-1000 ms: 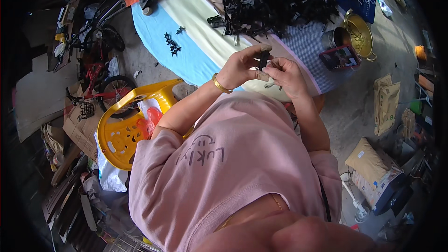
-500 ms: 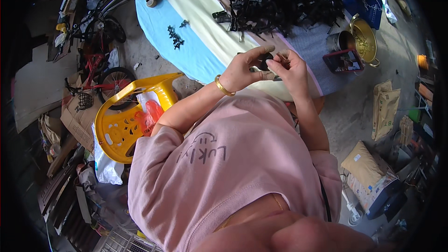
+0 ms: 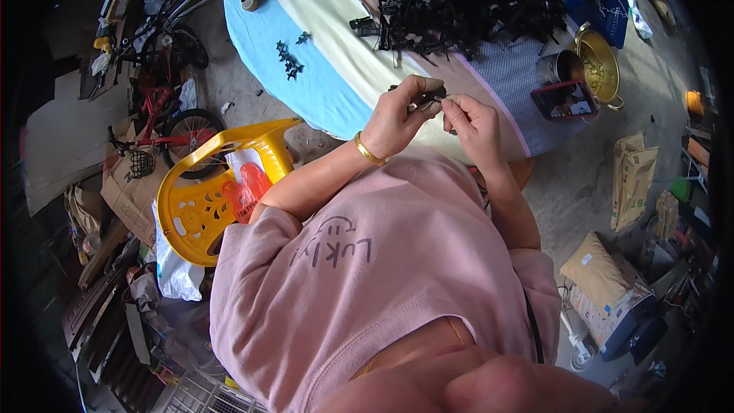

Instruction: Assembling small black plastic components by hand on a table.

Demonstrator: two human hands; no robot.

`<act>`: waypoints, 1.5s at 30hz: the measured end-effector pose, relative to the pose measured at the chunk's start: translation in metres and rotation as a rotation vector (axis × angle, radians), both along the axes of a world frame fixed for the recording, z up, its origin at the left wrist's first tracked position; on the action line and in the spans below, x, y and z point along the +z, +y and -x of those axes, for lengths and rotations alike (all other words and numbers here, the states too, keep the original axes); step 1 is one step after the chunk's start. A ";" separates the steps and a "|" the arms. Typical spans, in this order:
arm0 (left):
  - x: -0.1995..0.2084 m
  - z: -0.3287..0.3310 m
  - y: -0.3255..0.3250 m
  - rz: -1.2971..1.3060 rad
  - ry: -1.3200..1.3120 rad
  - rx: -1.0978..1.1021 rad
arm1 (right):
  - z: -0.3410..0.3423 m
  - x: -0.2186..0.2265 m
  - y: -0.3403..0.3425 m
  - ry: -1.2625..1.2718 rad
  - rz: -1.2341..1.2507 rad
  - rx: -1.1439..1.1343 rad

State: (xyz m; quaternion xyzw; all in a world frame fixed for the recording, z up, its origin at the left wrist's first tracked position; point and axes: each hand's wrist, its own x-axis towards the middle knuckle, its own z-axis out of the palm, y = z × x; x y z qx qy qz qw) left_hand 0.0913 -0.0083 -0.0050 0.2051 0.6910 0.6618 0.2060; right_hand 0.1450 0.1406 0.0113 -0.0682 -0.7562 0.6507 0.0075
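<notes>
My left hand [image 3: 399, 116], with a gold bangle at its wrist, is closed in a pinch on a small black plastic part [image 3: 436, 95] over the table's near edge. Tape or finger covers seem to wrap its thumb and forefinger. Close against it, my right hand [image 3: 475, 124] has its thumb and fingers pressed together beside the part; what they pinch is too small to name. A large heap of similar black parts [image 3: 466, 4] covers the far side of the table. A small cluster of black pieces [image 3: 289, 60] lies on the blue stripe of the cloth [image 3: 252, 27].
At the table's right are a phone [image 3: 564, 101] propped against a metal can [image 3: 562, 65], a gold-coloured pot [image 3: 600, 69] holding small pieces and a blue basket [image 3: 600, 0]. A yellow chair [image 3: 191, 210] with a red bag stands left. Bicycles [image 3: 157, 107] are beyond it.
My right fingers have closed in toward the black part and turned slightly downward. The brownish piece seen at the right fingertips earlier no longer shows. My left hand has barely shifted.
</notes>
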 end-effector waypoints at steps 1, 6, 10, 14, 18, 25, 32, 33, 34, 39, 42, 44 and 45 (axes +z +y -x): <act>0.002 0.000 0.000 0.000 0.000 0.000 | 0.000 0.002 0.000 0.000 0.000 0.000; 0.012 0.001 0.000 0.018 0.050 0.050 | -0.001 0.004 0.001 -0.026 0.003 0.048; 0.015 0.000 -0.001 0.086 0.248 0.069 | 0.000 -0.007 0.001 -0.101 0.149 0.069; 0.000 -0.005 -0.001 0.034 0.204 0.074 | 0.003 -0.009 -0.004 -0.185 0.364 0.026; 0.007 0.005 0.000 -0.423 -0.674 0.147 | 0.001 -0.020 -0.003 0.046 0.149 -0.053; -0.005 0.014 -0.014 -0.584 -1.013 -0.088 | -0.004 0.004 0.001 0.331 -0.151 -0.019; 0.013 0.003 -0.012 -0.221 -0.490 -0.299 | 0.000 0.005 0.003 -0.054 0.212 -0.016; 0.013 0.001 -0.011 -0.220 -0.490 -0.297 | 0.002 0.006 0.002 -0.159 0.276 0.016; 0.014 -0.002 -0.010 -0.179 -0.411 -0.280 | 0.002 0.003 0.001 -0.160 0.277 0.016; 0.008 -0.006 -0.010 -0.174 -0.355 -0.162 | -0.003 -0.024 -0.001 -0.115 0.295 0.027; 0.001 0.000 -0.012 -0.246 -0.429 -0.145 | -0.007 -0.018 0.011 -0.342 0.573 0.083; 0.002 -0.001 -0.011 -0.237 -0.387 -0.128 | -0.008 -0.014 0.006 -0.281 0.409 0.074; 0.003 -0.002 -0.010 -0.228 -0.343 -0.110 | -0.008 -0.013 0.004 -0.218 0.244 0.067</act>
